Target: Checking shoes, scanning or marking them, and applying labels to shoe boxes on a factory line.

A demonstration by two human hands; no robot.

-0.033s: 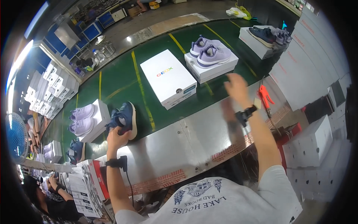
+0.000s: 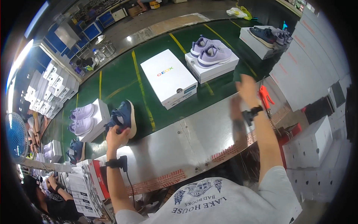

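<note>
Navy shoe [image 2: 124, 116]: sat on edge of green conveyor belt [image 2: 123, 78], tipped on its side, pale sole facing right, next to a white box w/ lilac pair.
Left hand [image 2: 116, 137]: fingers closed round heel end of the navy shoe, gripping it; black wrist strap w/ cable hanging down.
Right hand [image 2: 247, 88]: raised over steel ledge [image 2: 194, 138], fingers spread, palm open, held nothing; blurred, so exact pose hard to read. Closest things were the closed white box [image 2: 168, 77] and orange-handled cutters [image 2: 265, 96].
Risk 1: the shoe was held by one hand at heel only, on the belt's edge; a loose grip prob lets it tip onto the ledge or drop off.
Risk 2: the right forearm was near the cutters; a careless sweep could knock them off or catch the wrist strap.
Risk 3: the wrist cable hung slack by the stacked cartons [image 2: 89, 179]; could snag.
Box, left [image 2: 97, 118]: white, no lid on, lilac shoes [image 2: 81, 118] resting on top.
Box, centre: white, lid shut, contents not visible.
Box, mid-right [image 2: 212, 69]: white, lilac pair [image 2: 210, 50] laid on top.
Box, far right [image 2: 255, 43]: white, dark navy pair [image 2: 270, 35] on top.
Wall side: white boxes [image 2: 317, 67] stacked at right, all shut.
Other person: lower left, hands [image 2: 52, 179] busy, apart from this work.
</note>
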